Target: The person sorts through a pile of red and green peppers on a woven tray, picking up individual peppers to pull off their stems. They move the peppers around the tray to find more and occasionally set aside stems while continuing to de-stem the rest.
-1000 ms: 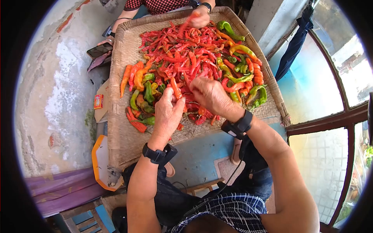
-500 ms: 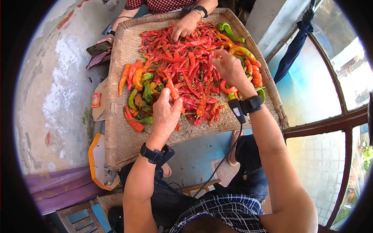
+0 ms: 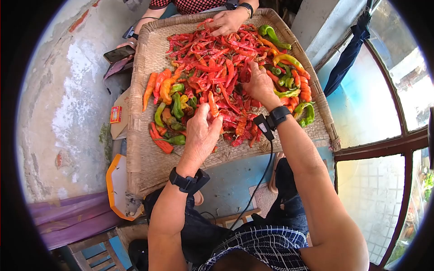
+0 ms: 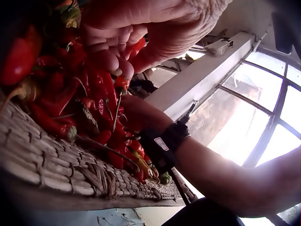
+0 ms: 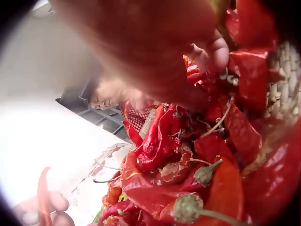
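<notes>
In the head view my left hand [image 3: 201,133] pinches an orange-red chili pepper [image 3: 213,104] between thumb and fingers, its tip pointing up over the near part of the pile. The left wrist view shows the pepper's stem end [image 4: 123,84] poking out below the fingertips. My right hand [image 3: 261,86] reaches into the right side of the heap of red chili peppers [image 3: 212,67], fingers spread and fingertips at the peppers. Close up in the right wrist view, its fingertips [image 5: 218,54] are right over red peppers, partly hidden by the hand itself.
A big woven tray [image 3: 153,169] carries the heap, with green and orange peppers [image 3: 174,108] at left and more green peppers [image 3: 307,113] at right. Across it, another person's hand [image 3: 228,21] rests on the peppers. A phone [image 3: 118,54] is left; a window [image 3: 370,198] stands right.
My right hand went from beside the left hand out to the right, then down onto the heap's right side. My left hand keeps its pepper. The other person's hand moved over the far peppers.
</notes>
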The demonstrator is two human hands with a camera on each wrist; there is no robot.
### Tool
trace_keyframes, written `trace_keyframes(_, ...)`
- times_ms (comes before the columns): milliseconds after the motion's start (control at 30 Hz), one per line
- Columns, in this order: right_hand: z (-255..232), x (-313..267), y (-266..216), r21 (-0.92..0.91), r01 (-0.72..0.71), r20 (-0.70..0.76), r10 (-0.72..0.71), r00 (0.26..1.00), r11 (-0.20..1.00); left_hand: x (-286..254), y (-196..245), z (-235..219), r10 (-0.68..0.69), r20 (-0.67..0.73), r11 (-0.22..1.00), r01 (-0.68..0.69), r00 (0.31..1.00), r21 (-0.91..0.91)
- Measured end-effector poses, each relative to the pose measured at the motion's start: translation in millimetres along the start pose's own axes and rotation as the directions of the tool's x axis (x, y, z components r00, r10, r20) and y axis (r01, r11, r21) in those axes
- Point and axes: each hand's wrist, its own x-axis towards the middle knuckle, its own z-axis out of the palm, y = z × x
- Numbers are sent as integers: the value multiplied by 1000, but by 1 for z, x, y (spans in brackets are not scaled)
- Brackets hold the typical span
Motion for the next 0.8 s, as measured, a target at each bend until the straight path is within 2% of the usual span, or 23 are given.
trace_keyframes(67, 4, 0, 1, 82, -1, -99, 9, 995, 997, -2, 0, 0, -5, -1, 1000, 5, 1000, -12)
trace_keyframes(100, 4, 0, 2, 81, 1, -100, 7, 995, 997, -2, -1, 0, -3, -2, 1000, 3, 1000, -8)
trace_keyframes(133, 4, 1, 4, 261, 131, -114, -104, 988, 957, -2, -2, 0, 0, -3, 1000, 0, 1000, -4)
trace_keyframes(167, 5, 1, 5, 427, 253, -148, -209, 967, 868, -1, -2, -1, 1, -4, 1000, -1, 1000, -5)
trace_keyframes(200, -1, 0, 1, 425, 254, -148, -210, 966, 869, 0, -2, -1, 0, -3, 1000, 0, 1000, -1)
trace_keyframes(267, -18, -9, -15, 483, 317, -52, -334, 941, 816, 0, -2, -1, -1, -3, 1000, 1, 1000, -1)
trace_keyframes(300, -20, -16, -21, 433, 458, -158, -435, 887, 776, 1, -2, -1, 5, -20, 1000, -6, 1000, -25)
trace_keyframes(367, -27, -31, -31, 217, 673, -234, -632, 739, 707, 2, -1, 0, 16, -37, 999, -18, 999, -52)
trace_keyframes(433, -43, -62, -42, 252, 625, -122, -616, 778, 739, 2, -1, 0, -3, -105, 998, -3, 994, -62)
trace_keyframes(467, -46, -72, -45, 297, 619, -99, -621, 777, 727, 3, -2, -2, -43, -86, 997, 38, 995, -67)
trace_keyframes(500, -44, -79, -44, 302, 649, -114, -649, 752, 698, 3, -4, -2, -10, -113, 994, -2, 994, -107)
trace_keyframes(600, -50, -91, -38, 349, 653, -114, -661, 742, 672, 4, -3, -4, -13, -139, 995, 0, 990, -96)
trace_keyframes(667, -50, -91, -27, 504, 583, -176, -585, 792, 637, 3, -2, -3, -26, -121, 994, 13, 992, -107)
trace_keyframes(700, -53, -90, -22, 504, 581, -172, -585, 793, 639, 3, -3, -2, -30, -120, 994, 17, 992, -111)
trace_keyframes(767, -65, -81, -12, 639, 413, -91, -469, 878, 649, 5, -4, 0, -30, -99, 992, 18, 995, -122)
trace_keyframes(800, -72, -77, -11, 737, 269, -24, -374, 927, 620, 5, -3, 0, -30, -102, 992, 17, 994, -122)
